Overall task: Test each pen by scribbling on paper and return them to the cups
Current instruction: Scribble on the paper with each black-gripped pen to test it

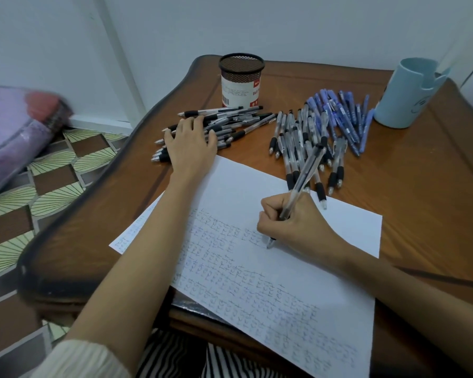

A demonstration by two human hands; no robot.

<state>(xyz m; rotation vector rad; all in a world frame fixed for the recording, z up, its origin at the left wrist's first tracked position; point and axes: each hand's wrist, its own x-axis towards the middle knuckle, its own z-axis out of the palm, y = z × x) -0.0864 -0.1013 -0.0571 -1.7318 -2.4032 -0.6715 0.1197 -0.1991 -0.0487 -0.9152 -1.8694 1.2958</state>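
Plastic pen (302, 184) tip-down, leaning far-right

Bench (421, 186): glossy reddish-brown wood with a darker wavy edge and a grooved inner border. It fills the middle and right. Far wall (311, 28): plain, pale grey-blue. White vertical trim (120, 64) runs down the wall far left; can't tell if it's a door frame or a panel edge. White skirting (99, 124) sits at its foot. Floor (52, 170) shows left of the bench: patterned tiles, brown rectangles alternating with cream ribbed fan shapes. Purple soft bundle (8, 132) lies on the floor at the left edge, its pinkish-red end toward the wall. It's blurred, so no ID. Light is soft, cool and dim, with a faint sheen on the bench's right side.
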